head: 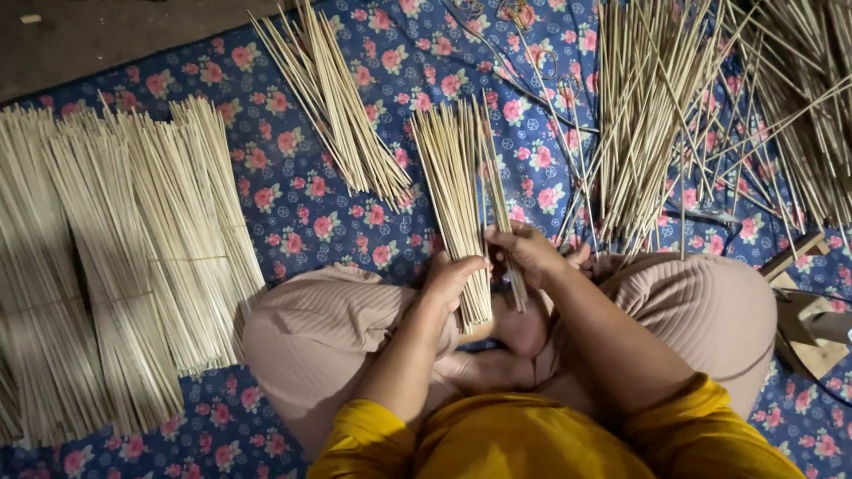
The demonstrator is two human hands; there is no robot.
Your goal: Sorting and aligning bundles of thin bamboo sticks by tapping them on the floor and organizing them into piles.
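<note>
Floral floor cloth (302, 213) carries tied stick bundles (115, 266) at its left edge, loose sticks (710, 115) right; left hand (451, 277) grips a handful (457, 195), right hand (525, 250) seemingly pinches one stick.

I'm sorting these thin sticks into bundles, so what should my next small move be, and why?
Probably slide the single stick pinched by your right hand in beside the bundle gripped in your left hand. That stick stands apart, angled off the fanned bundle.
</note>
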